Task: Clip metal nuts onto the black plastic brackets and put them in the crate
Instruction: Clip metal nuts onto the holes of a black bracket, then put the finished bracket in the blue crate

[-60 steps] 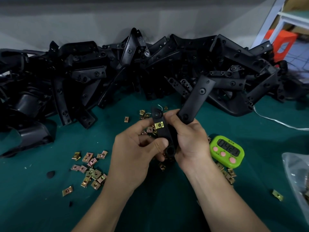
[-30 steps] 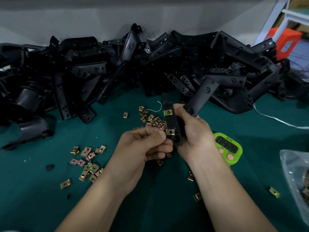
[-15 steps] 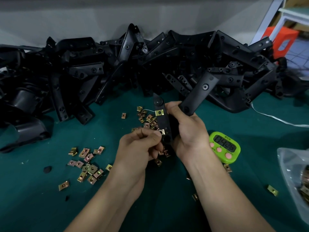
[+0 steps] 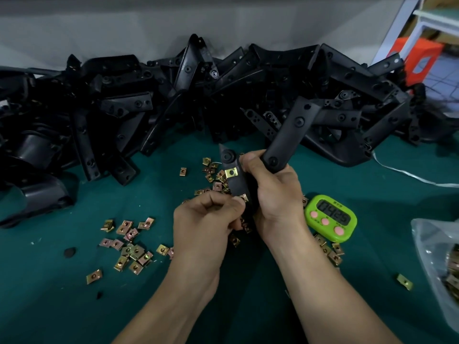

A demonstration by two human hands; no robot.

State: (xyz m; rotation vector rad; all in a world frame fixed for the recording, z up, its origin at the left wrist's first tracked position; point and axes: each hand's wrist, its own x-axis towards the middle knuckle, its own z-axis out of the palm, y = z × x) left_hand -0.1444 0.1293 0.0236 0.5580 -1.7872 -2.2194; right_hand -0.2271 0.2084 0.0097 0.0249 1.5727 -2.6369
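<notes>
My right hand (image 4: 275, 194) grips a black plastic bracket (image 4: 288, 137) above the green table; one arm of the bracket rises to the upper right, the other (image 4: 234, 180) stands in front of my thumb. A brass clip nut (image 4: 231, 172) sits on that near arm. Lower down, my left hand (image 4: 207, 219) pinches a second metal nut (image 4: 244, 197) against the arm's edge. Loose nuts (image 4: 129, 244) lie scattered on the table to the left and behind my hands. No crate is in view.
A big heap of black brackets (image 4: 173, 100) fills the back of the table. A green digital timer (image 4: 330, 218) lies right of my right wrist. A clear plastic bag of nuts (image 4: 439, 264) sits at the right edge. A white cord (image 4: 409, 175) trails off right.
My left hand has brought a second nut to the lower part of the bracket arm and now pinches it there. My right hand kept its grip on the bracket throughout.
</notes>
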